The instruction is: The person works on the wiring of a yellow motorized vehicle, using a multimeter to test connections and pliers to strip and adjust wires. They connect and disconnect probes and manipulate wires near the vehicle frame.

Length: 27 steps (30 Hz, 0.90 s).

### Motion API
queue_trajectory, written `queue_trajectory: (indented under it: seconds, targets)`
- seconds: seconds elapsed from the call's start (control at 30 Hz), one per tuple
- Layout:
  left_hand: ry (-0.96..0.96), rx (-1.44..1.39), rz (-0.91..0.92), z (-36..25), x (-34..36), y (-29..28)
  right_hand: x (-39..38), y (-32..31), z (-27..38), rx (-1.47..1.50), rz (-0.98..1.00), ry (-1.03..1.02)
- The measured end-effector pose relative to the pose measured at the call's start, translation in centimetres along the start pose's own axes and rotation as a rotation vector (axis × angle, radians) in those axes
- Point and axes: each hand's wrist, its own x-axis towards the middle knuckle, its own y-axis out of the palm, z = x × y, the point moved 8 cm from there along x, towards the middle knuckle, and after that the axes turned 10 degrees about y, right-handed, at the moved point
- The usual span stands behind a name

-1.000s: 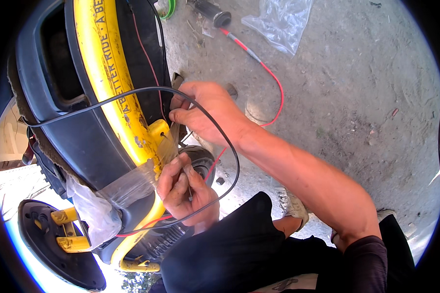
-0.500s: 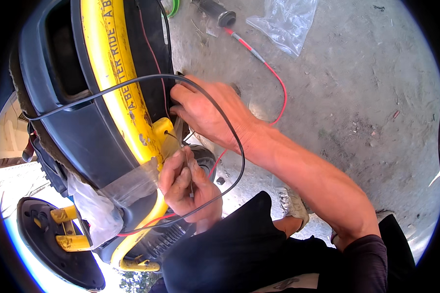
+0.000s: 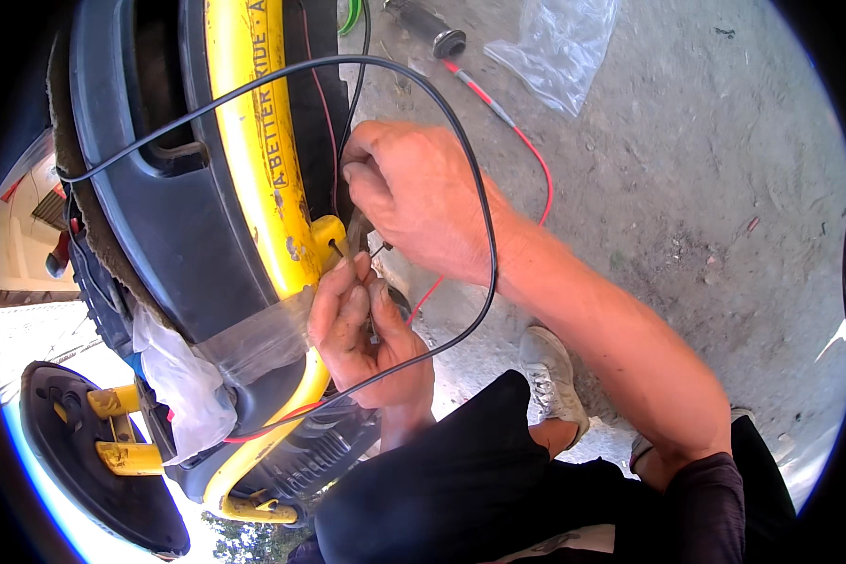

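My left hand (image 3: 371, 338) is closed in a pinch beside a yellow bracket (image 3: 327, 231). A thin dark wire (image 3: 336, 248) comes out of the bracket's hole and runs to those fingertips. Just above, my right hand (image 3: 409, 179) has its fingers curled together at the edge of a black panel (image 3: 318, 113); its own back hides what they grip. A black cable (image 3: 461, 132) loops over both the yellow tube (image 3: 254, 141) and my right forearm, then passes in front of my left hand. Clear film (image 3: 258, 346) wraps the body below the tube.
On the dusty ground (image 3: 705, 188) lie a black handlebar grip (image 3: 428, 26), a clear plastic bag (image 3: 559, 52) and a red test lead (image 3: 540, 160). A white plastic bag (image 3: 183, 395) hangs by the lower frame, near a round black part (image 3: 89, 461). My shoe (image 3: 550, 371) is below my right forearm.
The vehicle and both hands sit slightly further right in the picture. The cable loop stands higher and wider. My right hand's fingers are more curled; my left hand keeps its pinch.
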Motion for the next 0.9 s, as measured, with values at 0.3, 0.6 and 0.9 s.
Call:
queue_trajectory:
  seconds: [0.3, 0.6, 0.9]
  targets:
    - [-0.052, 0.121, 0.044, 0.6, 0.0, 0.7, -2.3, 0.6, 1.8, 0.522, 0.37, 0.294]
    - [0.055, 0.14, 0.021, 0.3, -0.2, 1.3, -1.4, 0.6, 2.5, 0.297, 0.082, 0.119]
    - [0.082, 0.017, -0.079, 0.7, -1.2, 0.6, -1.1, -0.5, 3.1, 0.224, 0.195, 0.13]
